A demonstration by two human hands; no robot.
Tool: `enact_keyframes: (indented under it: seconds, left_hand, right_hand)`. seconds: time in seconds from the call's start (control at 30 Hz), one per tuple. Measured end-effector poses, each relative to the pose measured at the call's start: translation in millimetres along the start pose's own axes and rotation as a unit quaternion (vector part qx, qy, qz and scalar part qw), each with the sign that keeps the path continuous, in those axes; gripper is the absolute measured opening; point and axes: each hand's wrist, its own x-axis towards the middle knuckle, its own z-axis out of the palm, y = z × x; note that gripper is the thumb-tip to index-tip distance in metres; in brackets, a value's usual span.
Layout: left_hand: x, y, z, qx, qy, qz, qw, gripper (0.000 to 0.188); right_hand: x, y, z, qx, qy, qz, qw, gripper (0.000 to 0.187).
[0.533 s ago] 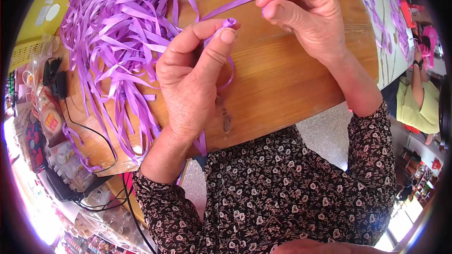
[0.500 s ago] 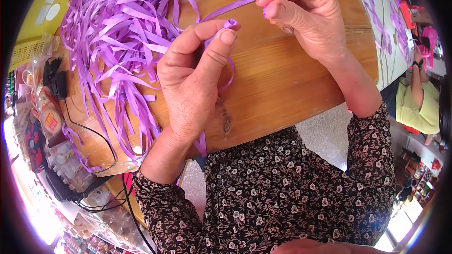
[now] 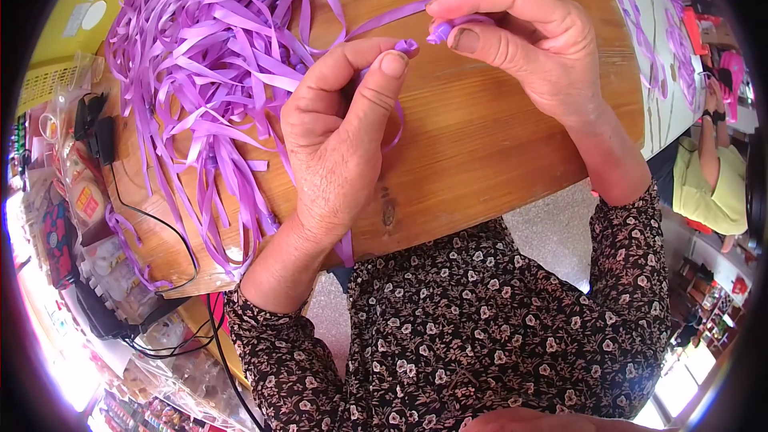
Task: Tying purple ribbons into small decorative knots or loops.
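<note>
Between thumb and forefinger, my left hand (image 3: pixel 336 124) pinches a small rolled piece of purple ribbon (image 3: pixel 407 48), its coiled end showing above the fingertips. My right hand (image 3: pixel 536 48) pinches another little purple ribbon knot or bud (image 3: pixel 440 32) close by, with a small gap between the two. Behind the hands a flat purple ribbon strand (image 3: pixel 392 16) runs from the right fingers toward a big tangled heap of purple ribbons (image 3: pixel 200 56) at the table's far left. A loose ribbon end hangs below my left wrist.
The wooden table (image 3: pixel 480 152) lies under both hands. At the far left stands a yellow-green plastic basket (image 3: pixel 60 40). A black cable (image 3: pixel 152 220) and plastic bags line the left edge. More purple ribbon (image 3: pixel 640 32) lies on a white surface at right, near another person in a yellow-green top (image 3: pixel 708 188).
My left hand has shifted slightly right, and my right hand a little down. The two ribbon pieces are closer together, and more of the right one shows beyond the fingertips.
</note>
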Motion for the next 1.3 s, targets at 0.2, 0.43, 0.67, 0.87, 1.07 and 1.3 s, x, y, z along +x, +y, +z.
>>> enact_keyframes:
  seconds: [0.2,0.43,0.67,0.87,1.07,1.3]
  left_hand:
    - [-1,0,2,0.015,0.014,-0.003,1.0,0.011]
    - [-1,-3,1,0.005,-0.009,-0.012,1.0,0.014]
    - [-2,-3,4,-0.008,0.008,-0.017,1.0,0.018]
    - [-2,-1,3,0.037,0.009,0.018,0.999,0.015]
    - [-1,-2,-2,0.098,-0.016,0.039,0.994,0.017]
    - [-2,-6,0,0.101,-0.003,0.069,0.992,0.017]
  right_hand:
    - [-1,-2,0,-0.058,-0.023,-0.031,0.998,0.021]
    - [2,0,-1,-0.107,-0.03,-0.087,0.99,0.018]
    - [-1,-8,11,-0.198,-0.055,-0.136,0.969,0.025]
    - [-2,-6,10,-0.266,-0.043,-0.182,0.946,0.03]
    - [-4,-7,15,-0.258,-0.028,-0.144,0.955,0.039]
    - [-3,-3,13,-0.283,-0.044,-0.183,0.94,0.041]
